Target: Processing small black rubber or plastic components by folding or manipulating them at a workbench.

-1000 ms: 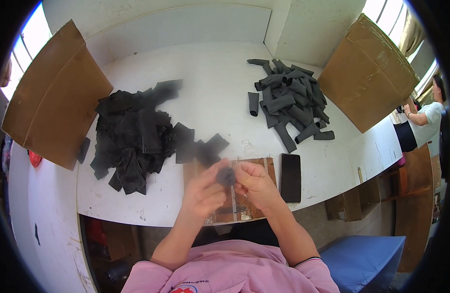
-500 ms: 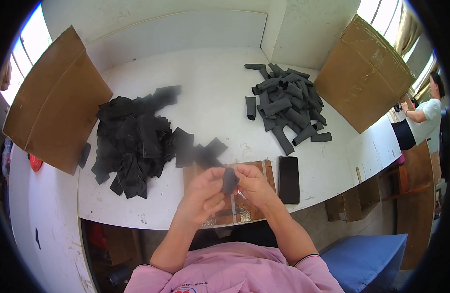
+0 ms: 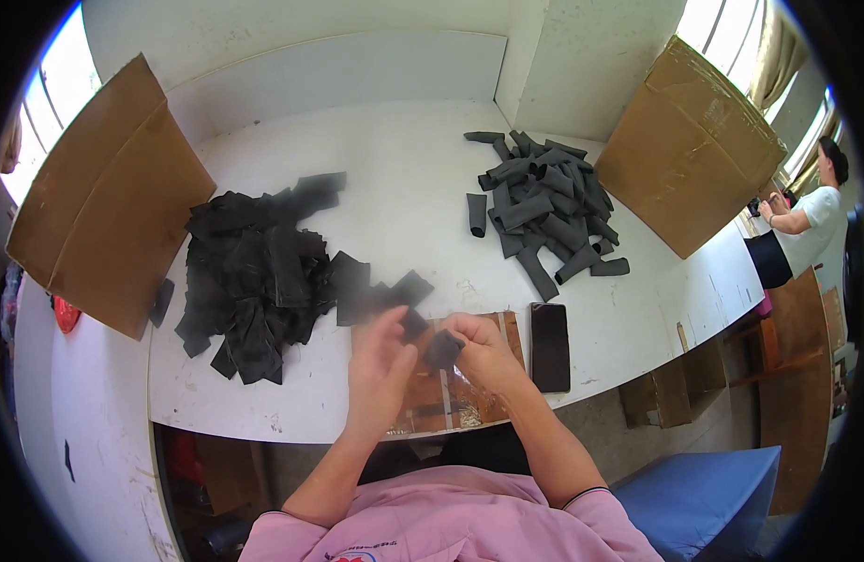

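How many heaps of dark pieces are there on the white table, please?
2: flat pieces heaped near the left box, with loose pieces trailing rightward from them; and tubes heaped near the right box. More might be hidden behind the boxes.

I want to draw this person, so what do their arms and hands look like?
The left hand and right hand wear no gloves, and no watch or bracelet shows on the wrists. The forearms are bare, below short pink sleeves edged with thin dark and white trim.
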The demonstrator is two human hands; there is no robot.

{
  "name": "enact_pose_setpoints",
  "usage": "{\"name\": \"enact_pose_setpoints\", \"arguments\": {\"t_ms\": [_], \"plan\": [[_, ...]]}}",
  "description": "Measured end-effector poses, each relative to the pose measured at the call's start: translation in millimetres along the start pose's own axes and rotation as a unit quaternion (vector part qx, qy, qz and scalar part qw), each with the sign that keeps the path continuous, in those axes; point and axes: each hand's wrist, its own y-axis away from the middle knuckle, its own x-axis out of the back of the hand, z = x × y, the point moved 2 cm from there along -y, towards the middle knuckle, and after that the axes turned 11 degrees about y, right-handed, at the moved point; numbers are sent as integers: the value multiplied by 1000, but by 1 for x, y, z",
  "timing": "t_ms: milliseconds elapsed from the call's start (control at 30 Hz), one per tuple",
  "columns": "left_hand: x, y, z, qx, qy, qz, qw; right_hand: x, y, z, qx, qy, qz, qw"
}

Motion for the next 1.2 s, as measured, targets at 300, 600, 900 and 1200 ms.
{"name": "enact_pose_setpoints", "arguments": {"t_ms": [300,600,900,1200], "plan": [[-15,-5,30,-89,133,-44,986,-24,28,-91,320,610,90,720],[-22,-13,11,44,277,-94,955,-9,19,-33,226,556,58,798],[-27,-19,4,72,67,-195,976,-12,27,0,176,411,64,892],[-26,-19,12,-100,-121,-192,969,-11,26,3,183,436,96,876]]}}
